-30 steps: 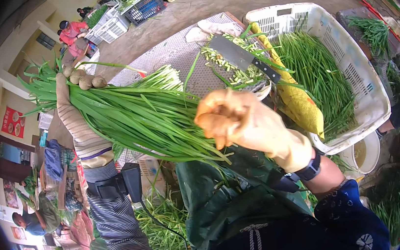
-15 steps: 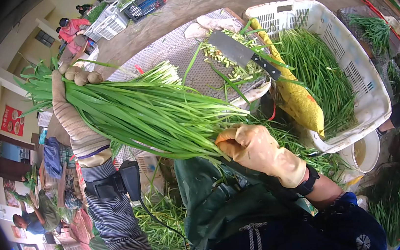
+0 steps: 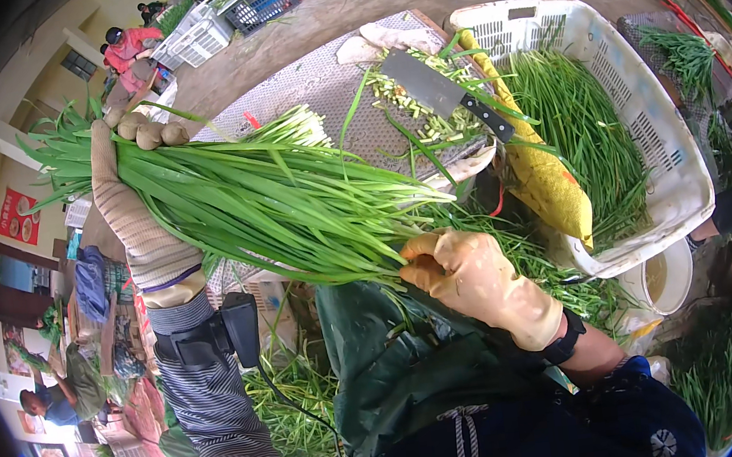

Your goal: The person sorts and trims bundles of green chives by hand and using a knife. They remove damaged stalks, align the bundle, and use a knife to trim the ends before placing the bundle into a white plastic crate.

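A large bunch of Chinese chives (image 3: 264,204) lies slantwise across my front, leafy tops at the upper left and pale stem ends at the lower right. Wrapped round it near the tops is my left hand (image 3: 129,170), in a beige knitted glove with grey fingertips. At the stem ends my right hand (image 3: 471,280), in a pale rubber glove, is closed with its fingertips against the lower stems. Whether it grips a few stems is hidden. Beyond the bunch, a cleaver (image 3: 436,90) rests on cut stem pieces (image 3: 454,128), beside a smaller chive bundle (image 3: 296,128).
A patterned board (image 3: 278,89) carries the cleaver. To its right stands a white plastic crate (image 3: 697,200) of chives, a yellow wrapped strip (image 3: 552,194) over its near side. Below the crate is a white bucket (image 3: 682,269). Loose chives (image 3: 292,413) lie by my apron (image 3: 372,363).
My right hand has shifted very slightly right and down at the stem ends. My left hand keeps its hold on the bunch, almost unmoved.
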{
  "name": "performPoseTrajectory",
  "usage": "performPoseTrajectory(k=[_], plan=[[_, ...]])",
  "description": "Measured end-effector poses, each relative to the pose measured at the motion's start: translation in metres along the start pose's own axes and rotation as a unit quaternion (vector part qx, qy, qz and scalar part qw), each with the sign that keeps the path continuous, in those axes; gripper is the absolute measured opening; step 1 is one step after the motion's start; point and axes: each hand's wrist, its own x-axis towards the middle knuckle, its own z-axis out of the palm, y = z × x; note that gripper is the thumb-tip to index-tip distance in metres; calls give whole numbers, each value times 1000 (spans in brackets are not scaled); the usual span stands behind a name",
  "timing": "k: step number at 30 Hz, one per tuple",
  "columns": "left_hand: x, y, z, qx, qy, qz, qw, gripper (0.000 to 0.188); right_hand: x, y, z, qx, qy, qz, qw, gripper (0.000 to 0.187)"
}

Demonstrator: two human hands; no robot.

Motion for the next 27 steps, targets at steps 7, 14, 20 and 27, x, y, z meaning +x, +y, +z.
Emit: performPoseTrajectory(k=[7,14,20,27], plan=[[-7,-3,9,21,12,8,1000,16,4,6,15,-116,3,-63,991,19],[-14,-6,21,-5,-11,-11,1000,16,12,5,5,-60,-85,-67,992,15],[-15,-7,20,-29,-31,-27,999,17,17,12,3,-17,-143,-84,986,16],[-15,-11,17,-14,-26,-33,999,19,23,15,1,-34,-176,-67,981,15]])
